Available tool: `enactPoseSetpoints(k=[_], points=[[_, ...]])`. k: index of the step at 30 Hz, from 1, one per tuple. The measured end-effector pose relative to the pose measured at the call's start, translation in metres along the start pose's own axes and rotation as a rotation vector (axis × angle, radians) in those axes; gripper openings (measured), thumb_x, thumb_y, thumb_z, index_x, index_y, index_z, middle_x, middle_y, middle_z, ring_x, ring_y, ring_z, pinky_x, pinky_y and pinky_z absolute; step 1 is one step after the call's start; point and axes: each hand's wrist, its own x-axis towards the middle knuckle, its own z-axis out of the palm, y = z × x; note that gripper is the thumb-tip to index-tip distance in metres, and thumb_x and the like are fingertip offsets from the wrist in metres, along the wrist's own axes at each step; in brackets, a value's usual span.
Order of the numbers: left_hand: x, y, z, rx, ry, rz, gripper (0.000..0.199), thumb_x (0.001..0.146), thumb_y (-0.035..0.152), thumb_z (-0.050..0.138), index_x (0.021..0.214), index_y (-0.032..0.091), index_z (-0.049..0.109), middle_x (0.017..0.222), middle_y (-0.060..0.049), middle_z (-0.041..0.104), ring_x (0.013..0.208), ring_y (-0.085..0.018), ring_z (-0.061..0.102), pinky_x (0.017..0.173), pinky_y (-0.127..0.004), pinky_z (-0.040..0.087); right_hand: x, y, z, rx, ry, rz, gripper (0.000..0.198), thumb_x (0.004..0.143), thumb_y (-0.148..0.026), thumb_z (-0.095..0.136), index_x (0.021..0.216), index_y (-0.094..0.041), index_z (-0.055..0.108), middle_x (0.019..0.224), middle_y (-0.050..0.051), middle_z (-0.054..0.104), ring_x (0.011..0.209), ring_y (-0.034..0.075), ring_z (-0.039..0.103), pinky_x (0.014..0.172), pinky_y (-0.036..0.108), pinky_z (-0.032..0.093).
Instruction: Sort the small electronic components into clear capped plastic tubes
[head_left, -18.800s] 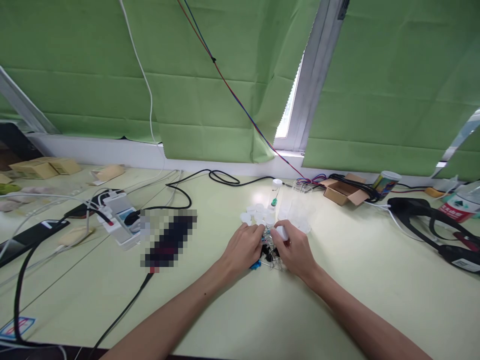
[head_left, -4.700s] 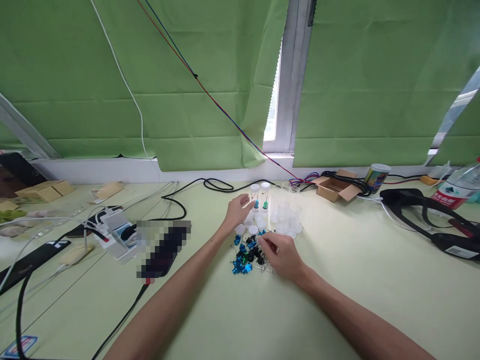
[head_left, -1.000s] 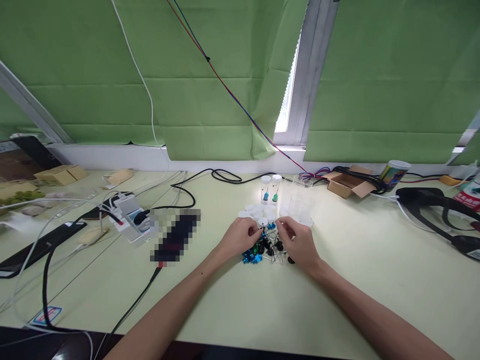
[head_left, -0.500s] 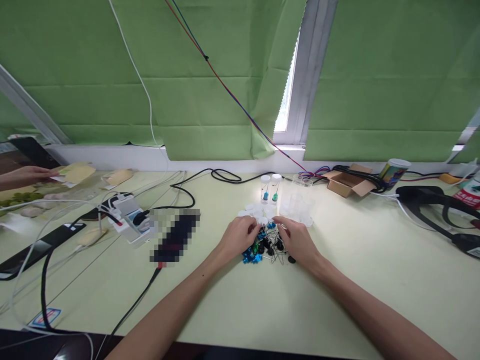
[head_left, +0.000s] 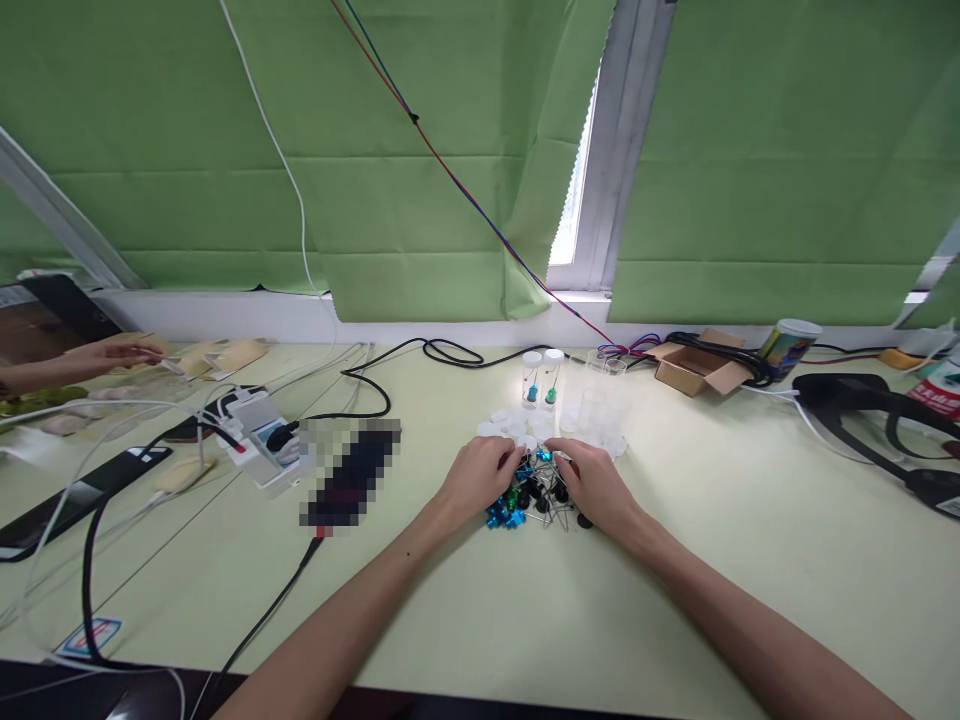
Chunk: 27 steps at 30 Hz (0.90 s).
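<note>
My left hand (head_left: 480,472) and my right hand (head_left: 594,478) face each other over a small pile of parts on the table. The fingers of each are bent and closed. What they grip is too small to tell. Between the fingertips shows a blue part (head_left: 542,455). Below lie blue metallic pieces (head_left: 506,517), black round pieces (head_left: 541,503) and thin silver wires (head_left: 559,516), with some green among them. Beyond the fingers are several white round caps (head_left: 499,417). Two clear capped tubes stand behind, one with a blue-headed piece (head_left: 532,392), the other with a green-headed piece (head_left: 551,395).
Clear tubes (head_left: 592,408) stand behind my right hand. A cardboard box (head_left: 686,377), a can (head_left: 789,347) and a black headset (head_left: 847,400) are on the right. Leftward lie a blurred-out device (head_left: 354,475), a power strip (head_left: 262,440) and cables. Another person's hand (head_left: 124,352) is far left.
My hands stay almost in place above the pile, with only slight finger movement. The other person's hand at far left has moved right.
</note>
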Motion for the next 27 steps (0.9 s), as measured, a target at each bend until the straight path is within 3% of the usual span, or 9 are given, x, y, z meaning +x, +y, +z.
enactPoseSetpoints(k=[13, 27], points=[[-0.0006, 0.0002, 0.0037, -0.004, 0.014, -0.006, 0.039, 0.098, 0.037, 0.039, 0.064, 0.02, 0.049, 0.065, -0.002, 0.061, 0.058, -0.016, 0.049, 0.056, -0.029, 0.028, 0.0005, 0.0038, 0.0002, -0.023, -0.029, 0.01, 0.028, 0.09, -0.008, 0.048, 0.107, -0.018, 0.068, 0.106, 0.009, 0.071, 0.097, 0.024, 0.067, 0.086, 0.038, 0.052], [-0.0008, 0.0016, 0.0053, 0.004, 0.041, -0.002, 0.037, 0.097, 0.033, 0.04, 0.065, 0.019, 0.051, 0.064, -0.001, 0.06, 0.058, -0.015, 0.049, 0.057, -0.028, 0.029, 0.0002, 0.0029, -0.0004, -0.079, -0.072, 0.08, 0.018, 0.09, -0.017, 0.054, 0.1, -0.019, 0.068, 0.099, 0.007, 0.072, 0.075, 0.022, 0.065, 0.07, 0.034, 0.049]])
